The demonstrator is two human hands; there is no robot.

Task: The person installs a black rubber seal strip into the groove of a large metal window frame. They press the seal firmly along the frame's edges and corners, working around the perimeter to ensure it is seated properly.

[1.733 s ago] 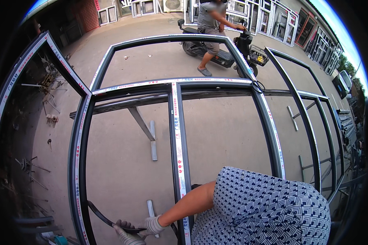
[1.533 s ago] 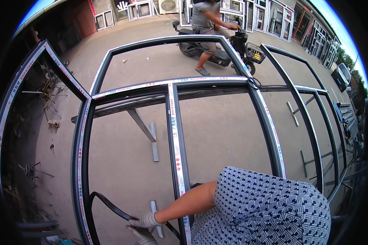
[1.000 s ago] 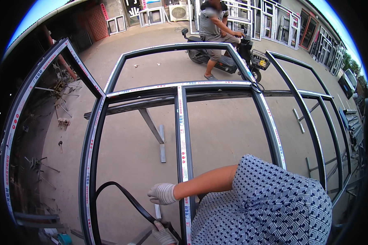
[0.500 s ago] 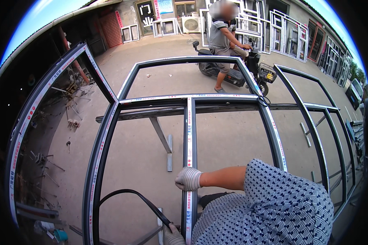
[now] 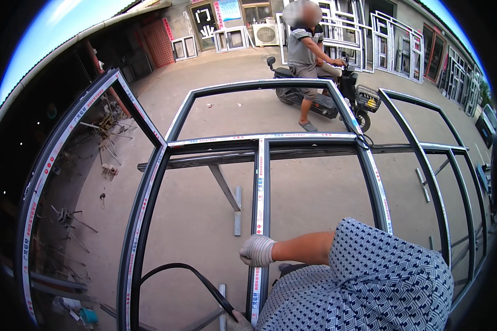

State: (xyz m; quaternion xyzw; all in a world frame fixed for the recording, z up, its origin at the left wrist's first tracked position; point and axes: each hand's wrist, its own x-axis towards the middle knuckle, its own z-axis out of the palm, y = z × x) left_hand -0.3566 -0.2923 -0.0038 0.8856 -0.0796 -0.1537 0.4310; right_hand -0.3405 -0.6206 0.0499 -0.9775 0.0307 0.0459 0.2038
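Gasket (image 5: 188, 273), a black rubber strip, arcs up from the lower edge of the head view in a loose loop between the frame's (image 5: 149, 193) left side and its centre bar (image 5: 259, 182). We judge it light, soft and floppy: it bends under its own weight, so it wants holding close to the point where it meets the metal, with the slack left free. It looks grippy rather than slippery.

Our gloved right hand (image 5: 257, 251) rests on the centre bar, fingers curled over its edge; we cannot tell whether it pinches the strip there or only presses the bar. Our left hand (image 5: 238, 321) shows only as a gloved sliver at the bottom rim, where the strip's near end runs to it; its grip is cut off by the picture's edge, so we cannot tell how it is closed.

The frame is dark metal with taped faces, stiff and large, lying flat on stands (image 5: 226, 190) above the concrete yard (image 5: 315, 187). Beyond it a person (image 5: 306, 44) sits on a scooter (image 5: 326, 99). More frames (image 5: 447, 182) stand to our right.
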